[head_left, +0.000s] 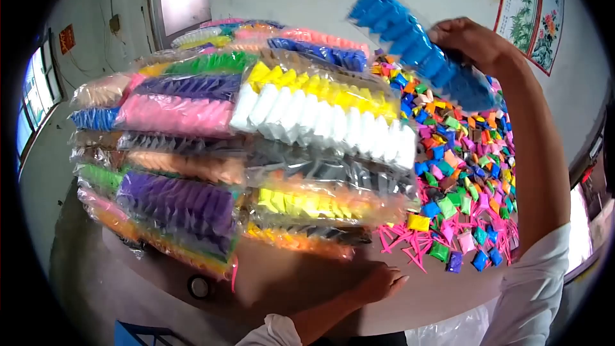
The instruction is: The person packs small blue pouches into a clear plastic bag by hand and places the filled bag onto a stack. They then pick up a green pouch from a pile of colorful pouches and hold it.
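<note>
Up at the right, my right hand (464, 40) is closed on the edge of a long clear bag of blue packets (410, 41), holding it tilted in the air above the loose packets. My left hand (379, 283) rests low over the brown table (416, 298), its fingers loosely curled and nothing visible in them. Just beyond it rises a tall stack of clear bags. White packets (320, 118) and yellow packets (320, 86) fill the upper front bags, with purple packets (176, 202) and pink packets (176, 115) to the left.
A heap of small multicoloured packets (461, 154) covers the table's right side. Pink plastic sticks (410, 243) lie along its front. A dark roll of tape (199, 287) sits near the left edge. Clear plastic (451, 330) hangs below the front edge. A blue stool (144, 334) stands lower left.
</note>
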